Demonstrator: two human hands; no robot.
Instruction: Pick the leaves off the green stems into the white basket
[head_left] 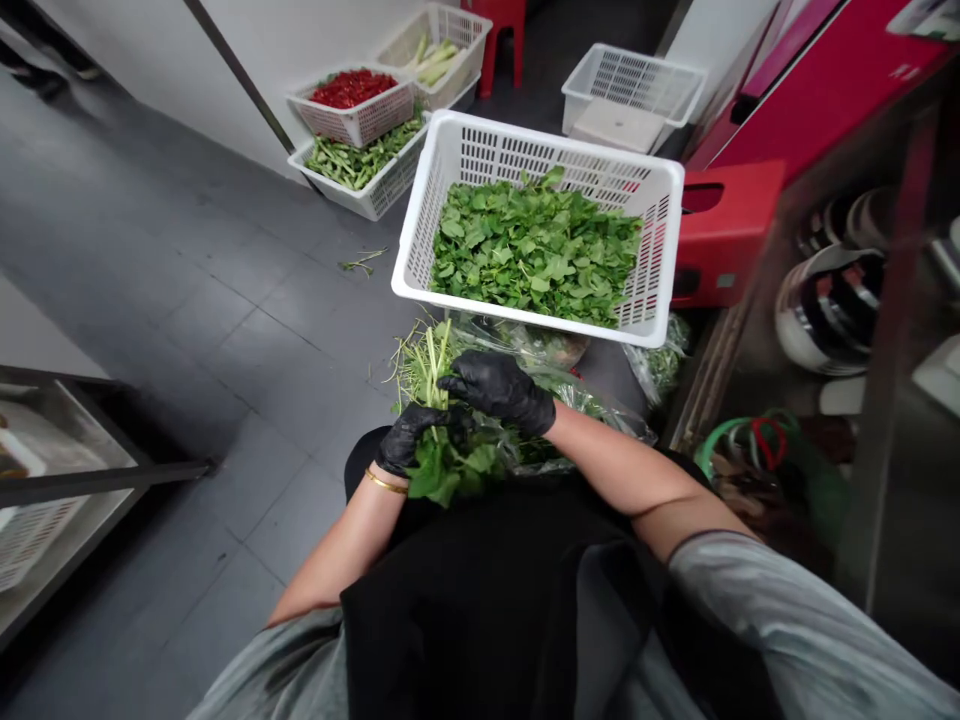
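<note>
In a black glove, my left hand point(411, 436) is closed around a bunch of leafy greens point(454, 468), its leaves hanging toward my lap and its pale stems point(433, 362) pointing away from me. My right hand point(496, 388), gloved too, has its fingers pinched at those stems on their right side. Just beyond my hands stands a white plastic basket point(537, 322) holding a heap of picked green leaves point(536, 245). Loose stems point(411, 372) lie in a pile past my left hand. Clear plastic bags point(551, 345) with more greens are partly hidden under my right arm.
Behind on the left, a basket of red chillies point(352, 90) sits on a basket of green pods point(360, 160), beside pale vegetables point(435, 60). A red stool point(731, 230) is right of the big basket. Shelves with bowls point(829, 310) line the right; a metal rack point(97, 480) stands left.
</note>
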